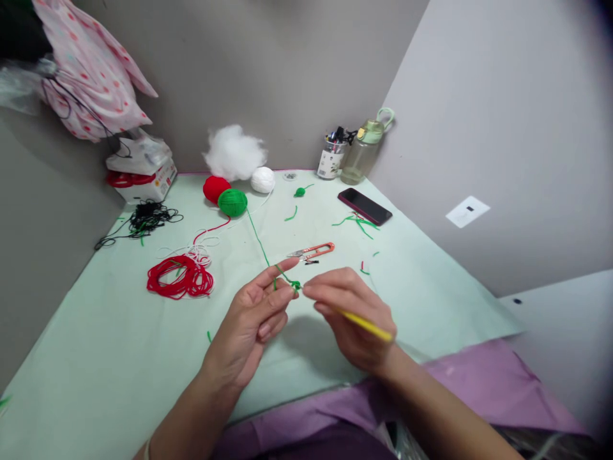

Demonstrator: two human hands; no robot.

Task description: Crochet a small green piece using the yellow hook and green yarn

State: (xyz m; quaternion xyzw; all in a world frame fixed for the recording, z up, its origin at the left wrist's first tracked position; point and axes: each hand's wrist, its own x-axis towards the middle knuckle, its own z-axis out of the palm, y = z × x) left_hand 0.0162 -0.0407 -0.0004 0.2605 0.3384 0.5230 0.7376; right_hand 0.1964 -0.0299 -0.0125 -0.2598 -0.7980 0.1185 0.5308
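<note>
My left hand (pixel 261 306) pinches a small green crocheted piece (pixel 295 285) between thumb and fingers, with green yarn running over its raised index finger. From there the strand leads up to the green yarn ball (pixel 232 202). In my right hand (pixel 354 313) is a crochet hook with a yellow handle (pixel 366 325), its tip at the green piece. Just beyond my fingertips lie orange thread snips (pixel 318 250).
A red yarn coil (pixel 179 277), black yarn (pixel 149 217) and a box (pixel 146 182) are on the left. Behind are red (pixel 216 190) and white balls (pixel 263 180) and stuffing (pixel 234 153). Right: pen cup (pixel 331 160), bottle (pixel 361 153), phone (pixel 364 206), yarn scraps (pixel 359 222).
</note>
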